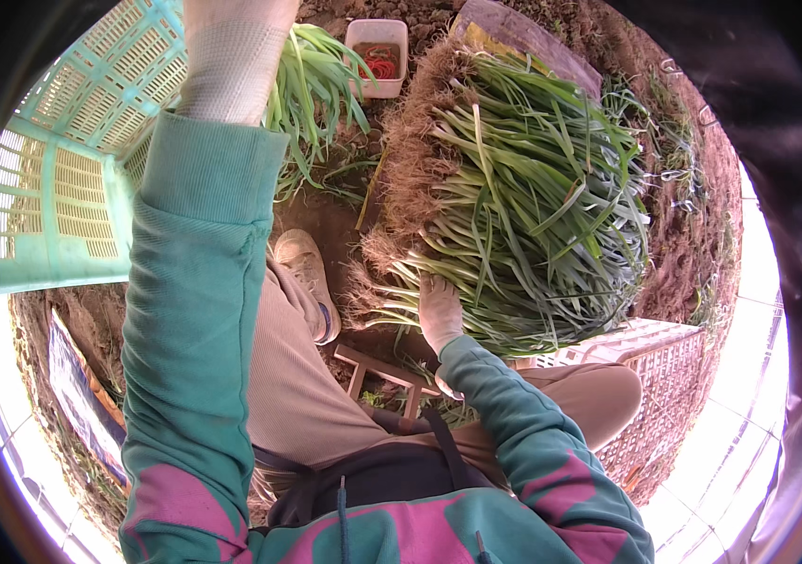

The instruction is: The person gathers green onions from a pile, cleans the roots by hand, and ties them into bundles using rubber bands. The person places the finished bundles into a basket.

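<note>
A big pile of rooted, onion-like greens (535,204), perhaps green garlic or young leeks, lies before me with brown roots to the left and leaves to the right. My right hand (440,310), in a pale glove, rests on the white stems at the pile's near end. Its fingertips go in among the stems, so I cannot tell whether it grips any. My left arm stretches far forward. Only the gloved wrist part of my left hand (239,63) shows; the fingers are beyond the top edge. Beside it hangs a leafy bunch of greens (316,92); how it is held is hidden.
A turquoise slatted plastic crate (80,144) stands at the left. Red bands lie in a white plastic tub (378,84) at the top. A pale perforated crate (655,374) is at the right. My shoe (302,275) and a wooden frame (387,374) are below the pile.
</note>
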`<state>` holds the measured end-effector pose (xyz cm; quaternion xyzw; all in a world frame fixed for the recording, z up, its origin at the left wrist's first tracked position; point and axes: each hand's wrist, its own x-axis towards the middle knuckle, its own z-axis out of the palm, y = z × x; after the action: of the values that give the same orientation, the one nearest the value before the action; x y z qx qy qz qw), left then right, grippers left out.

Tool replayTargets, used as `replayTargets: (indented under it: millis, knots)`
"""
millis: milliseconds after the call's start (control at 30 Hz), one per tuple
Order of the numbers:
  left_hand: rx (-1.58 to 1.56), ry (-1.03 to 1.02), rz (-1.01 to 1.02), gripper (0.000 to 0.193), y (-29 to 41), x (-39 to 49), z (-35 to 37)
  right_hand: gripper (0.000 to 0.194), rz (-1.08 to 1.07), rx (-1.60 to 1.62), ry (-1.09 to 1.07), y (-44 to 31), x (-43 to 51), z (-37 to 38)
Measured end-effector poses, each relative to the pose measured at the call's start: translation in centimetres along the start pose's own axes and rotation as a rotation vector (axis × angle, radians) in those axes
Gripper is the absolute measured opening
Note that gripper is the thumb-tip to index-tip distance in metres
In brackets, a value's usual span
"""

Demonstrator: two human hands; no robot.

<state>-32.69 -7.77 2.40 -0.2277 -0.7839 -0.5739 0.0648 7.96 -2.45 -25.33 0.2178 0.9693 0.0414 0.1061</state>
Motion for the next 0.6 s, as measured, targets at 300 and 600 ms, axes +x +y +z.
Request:
replayTargets:
  millis: [300,600]
  knots:
    - [0.015,-0.047,-0.031,0.026,0.2,0.0,0.5,0.022,0.036,0.011,-0.16,-0.4,1.9,1.7]
    - [0.016,-0.076,-0.049,0.028,0.4,0.0,0.9,0.031,0.083,0.317,-0.389,-0.1,2.9,-0.4]
